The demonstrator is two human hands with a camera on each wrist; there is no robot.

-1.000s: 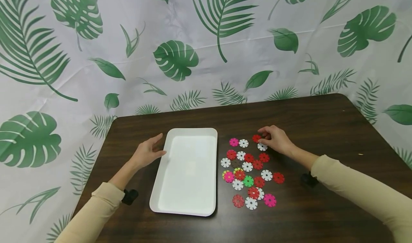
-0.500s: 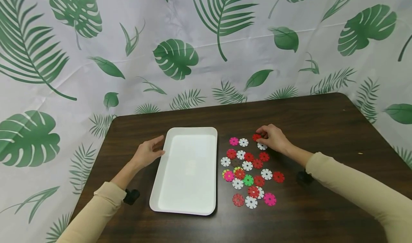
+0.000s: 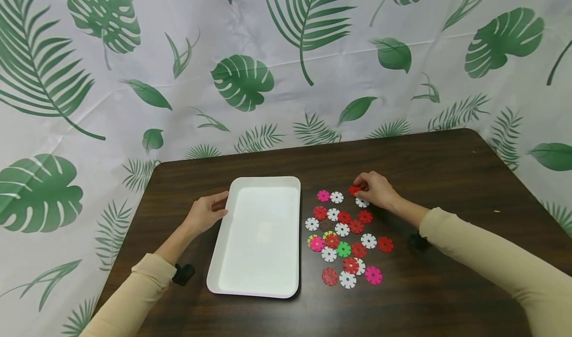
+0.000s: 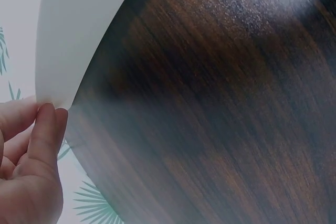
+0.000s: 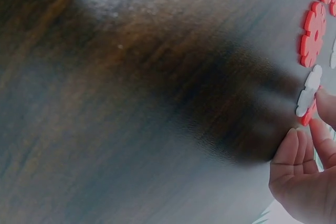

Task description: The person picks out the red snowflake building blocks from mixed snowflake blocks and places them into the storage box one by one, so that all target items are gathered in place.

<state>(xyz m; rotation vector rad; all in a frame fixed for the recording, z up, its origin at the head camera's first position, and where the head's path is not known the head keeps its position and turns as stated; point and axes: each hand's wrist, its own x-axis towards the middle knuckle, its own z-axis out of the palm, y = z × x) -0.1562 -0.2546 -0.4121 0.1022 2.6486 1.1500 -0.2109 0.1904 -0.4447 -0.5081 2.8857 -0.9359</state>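
Dark brown wood-grain table [image 3: 447,178]: smooth, with a soft sheen. White rectangular plastic tray [image 3: 263,188]: smooth, matt to faintly glossy. Notched plastic discs in red, white, pink and green [image 3: 341,230]: flat, matt. White leaf-printed backdrop sheet [image 3: 286,79]: thin, creased, slightly shiny. Beige sleeves [image 3: 491,257]: soft knit cloth.

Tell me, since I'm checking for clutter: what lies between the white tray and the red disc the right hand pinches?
In the head view, a pink disc and a white disc lie between the tray and the red disc.
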